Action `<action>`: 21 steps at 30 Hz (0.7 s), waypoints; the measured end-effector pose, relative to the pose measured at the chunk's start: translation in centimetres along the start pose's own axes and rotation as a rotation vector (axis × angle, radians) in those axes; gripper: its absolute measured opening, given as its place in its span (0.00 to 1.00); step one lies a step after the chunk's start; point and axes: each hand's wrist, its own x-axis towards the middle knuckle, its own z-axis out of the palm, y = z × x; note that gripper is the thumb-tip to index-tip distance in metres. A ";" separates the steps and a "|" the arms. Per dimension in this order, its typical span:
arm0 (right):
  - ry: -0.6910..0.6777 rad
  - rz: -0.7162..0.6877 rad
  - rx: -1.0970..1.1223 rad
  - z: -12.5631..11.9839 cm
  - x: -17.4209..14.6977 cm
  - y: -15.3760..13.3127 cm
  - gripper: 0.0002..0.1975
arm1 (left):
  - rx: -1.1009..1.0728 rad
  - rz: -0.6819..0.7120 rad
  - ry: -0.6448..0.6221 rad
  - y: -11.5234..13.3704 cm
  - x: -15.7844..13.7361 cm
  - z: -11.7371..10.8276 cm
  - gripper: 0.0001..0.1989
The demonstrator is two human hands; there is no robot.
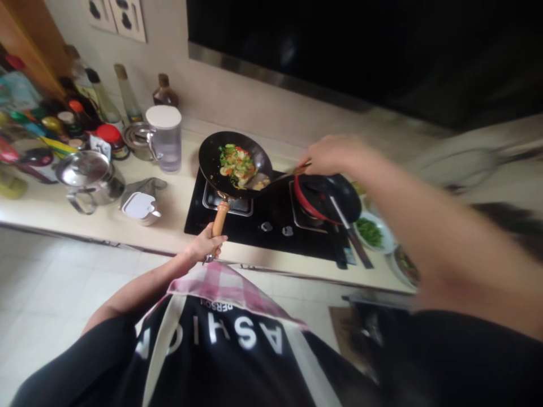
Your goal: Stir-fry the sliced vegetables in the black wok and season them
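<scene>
My left hand [207, 244] is closed round the wooden handle of a black wok [212, 161] on the left side of the gas stove. Inside the wok lies a mix of chopped green, orange and pale vegetables [237, 163]. A spatula [278, 179] reaches into the wok from the right, its blade among the food. My right hand [324, 155], slightly blurred, grips the spatula's far end. Beside the right forearm, a red and black frying pan [345, 195] sits over the other burner, with a metal-and-dark-handled utensil [350, 229] leaning across its edge.
Right of the stove [250, 232] stand a bowl of chopped greens [370, 230] and another bowl [405, 265]. On the left are a steel pot [90, 175], a white lidded container [141, 207], a clear pitcher [167, 141] and several bottles. A dark range hood [339, 51] overhangs the back.
</scene>
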 end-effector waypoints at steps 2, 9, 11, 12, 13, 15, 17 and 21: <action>0.008 -0.063 -0.049 1.8 -0.1 -1.6 0.18 | 0.017 -0.005 -0.005 0.1 0.0 0.0 0.18; 0.231 -0.186 -0.153 4.7 -1.2 1.8 0.27 | -0.014 -0.030 0.009 0.1 0.1 -0.3 0.19; 0.242 -0.143 -0.142 3.7 -0.4 3.6 0.25 | -0.018 -0.031 0.008 0.1 0.0 -0.3 0.20; 0.237 -0.122 -0.134 3.2 0.3 4.2 0.24 | -0.018 -0.033 0.008 0.2 0.0 -0.3 0.20; 0.224 -0.107 -0.124 2.8 1.1 4.4 0.23 | -0.017 -0.034 0.009 0.2 0.0 -0.2 0.19; 0.191 -0.102 -0.106 2.7 2.7 3.8 0.22 | -0.012 -0.038 0.017 0.3 -0.1 -0.2 0.19; 0.185 -0.141 -0.100 3.2 3.7 2.0 0.23 | -0.006 -0.038 0.024 0.3 0.0 -0.1 0.19; 0.249 -0.278 -0.110 4.1 2.3 -1.1 0.26 | -0.002 -0.034 0.024 0.3 0.0 -0.2 0.18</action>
